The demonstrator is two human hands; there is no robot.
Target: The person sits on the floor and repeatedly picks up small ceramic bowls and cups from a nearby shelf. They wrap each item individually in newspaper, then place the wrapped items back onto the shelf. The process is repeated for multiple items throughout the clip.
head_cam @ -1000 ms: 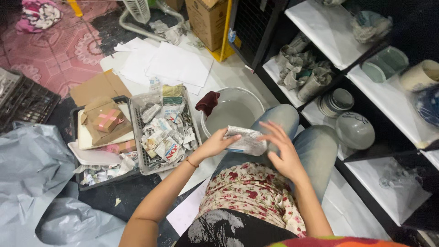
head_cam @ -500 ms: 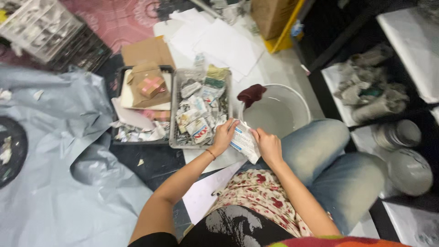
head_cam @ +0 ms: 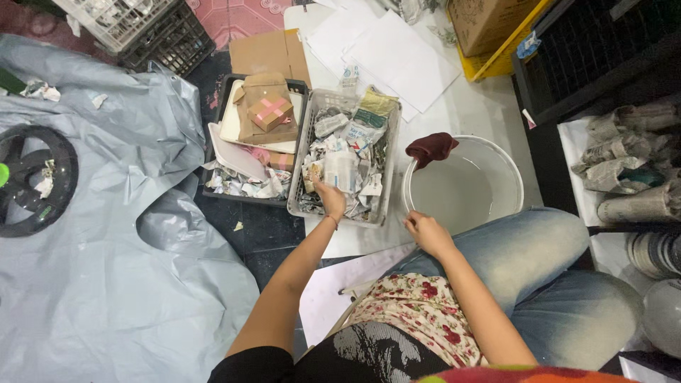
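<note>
My left hand (head_cam: 328, 200) reaches into a clear plastic basket (head_cam: 386, 186) full of torn paper scraps and wrappers. Its fingers hold the lower edge of a white packet (head_cam: 342, 170) lying on the heap. My right hand (head_cam: 425, 232) hovers over my knee beside the near rim of a white bucket (head_cam: 512, 186), fingers curled with nothing in them. A dark red cloth (head_cam: 431, 147) hangs over the bucket's far-left rim. I sit on the floor in jeans and a floral top.
Left of the basket, a dark tray (head_cam: 225, 96) holds cardboard, a small taped box (head_cam: 270, 112) and paper scraps. Grey plastic sheeting (head_cam: 106, 234) with a black ring (head_cam: 32, 181) covers the floor at left. Newspaper-wrapped bundles (head_cam: 628, 167) and stacked bowls fill shelves at right.
Both hands held the white packet over my lap. My left hand has carried it into the basket, and my right hand has let go and drawn back by the bucket.
</note>
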